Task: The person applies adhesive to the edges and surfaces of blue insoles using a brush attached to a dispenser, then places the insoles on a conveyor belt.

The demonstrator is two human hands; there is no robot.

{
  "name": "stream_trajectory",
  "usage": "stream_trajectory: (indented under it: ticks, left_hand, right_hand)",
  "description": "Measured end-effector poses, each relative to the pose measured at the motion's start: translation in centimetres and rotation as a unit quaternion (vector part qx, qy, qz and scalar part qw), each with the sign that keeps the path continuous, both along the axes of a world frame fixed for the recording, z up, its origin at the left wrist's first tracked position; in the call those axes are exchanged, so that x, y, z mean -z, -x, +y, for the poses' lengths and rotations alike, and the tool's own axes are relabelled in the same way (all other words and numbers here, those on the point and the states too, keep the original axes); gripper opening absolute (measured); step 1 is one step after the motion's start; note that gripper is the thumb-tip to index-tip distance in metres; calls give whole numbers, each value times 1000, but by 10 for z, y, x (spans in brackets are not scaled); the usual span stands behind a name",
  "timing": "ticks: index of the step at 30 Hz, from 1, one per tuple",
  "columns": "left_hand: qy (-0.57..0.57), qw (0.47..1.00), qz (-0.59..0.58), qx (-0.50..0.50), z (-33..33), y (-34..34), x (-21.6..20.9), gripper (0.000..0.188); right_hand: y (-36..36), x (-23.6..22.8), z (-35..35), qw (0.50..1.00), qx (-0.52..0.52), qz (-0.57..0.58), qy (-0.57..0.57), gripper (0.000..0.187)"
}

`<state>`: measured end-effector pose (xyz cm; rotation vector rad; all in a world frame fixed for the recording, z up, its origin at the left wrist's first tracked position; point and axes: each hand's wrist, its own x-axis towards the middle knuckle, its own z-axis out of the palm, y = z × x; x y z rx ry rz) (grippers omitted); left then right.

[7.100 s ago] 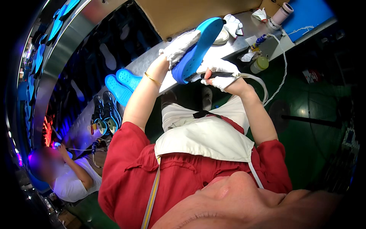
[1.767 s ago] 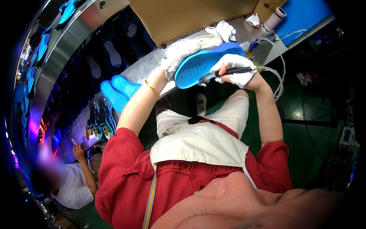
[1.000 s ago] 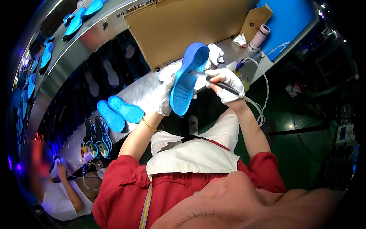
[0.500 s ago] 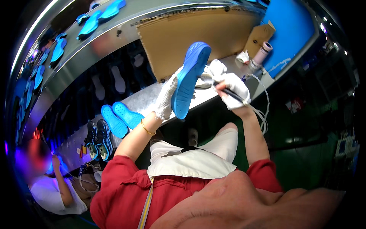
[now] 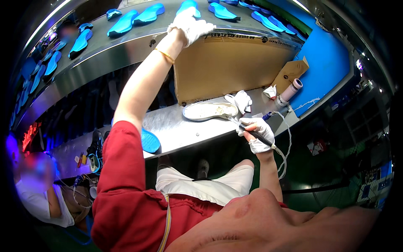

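Observation:
My left hand (image 5: 191, 27), in a white glove, reaches up to the grey upper shelf (image 5: 126, 46). Its top touches a blue shoe sole (image 5: 189, 6) lying there; I cannot tell whether the fingers still grip it. My right hand (image 5: 257, 135), also gloved, holds a black pen-shaped tool (image 5: 251, 132) with a white cable, low over the metal bench (image 5: 184, 130). The tool's tip points at a white sole-shaped piece (image 5: 209, 111) on the bench. Another blue sole (image 5: 149, 141) lies at the bench's front edge, partly behind my left arm.
Several blue soles (image 5: 138, 17) lie in a row on the upper shelf. A brown cardboard sheet (image 5: 231, 67) stands behind the bench, with a crumpled white cloth (image 5: 242, 101), a tape roll (image 5: 290, 89) and a blue panel (image 5: 325, 63) to the right. Another person (image 5: 40, 189) sits at lower left.
My left arm has lifted the blue sole from in front of me up to the upper shelf. My right hand with the tool has dropped toward the bench.

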<state>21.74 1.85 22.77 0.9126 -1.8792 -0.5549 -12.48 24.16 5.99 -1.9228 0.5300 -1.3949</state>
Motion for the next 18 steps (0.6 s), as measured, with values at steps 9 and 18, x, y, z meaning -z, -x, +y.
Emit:
stream_trajectory:
  ticks: [9, 18]
  left_hand:
    - [320, 675, -431, -506, 56, -137, -28, 51]
    - [-68, 699, -391, -595, 53, -211, -27, 40]
  right_hand:
    - [-15, 8, -4, 998, -29, -14, -58, 17]
    - [-19, 24, -10, 998, -21, 36, -50, 17]
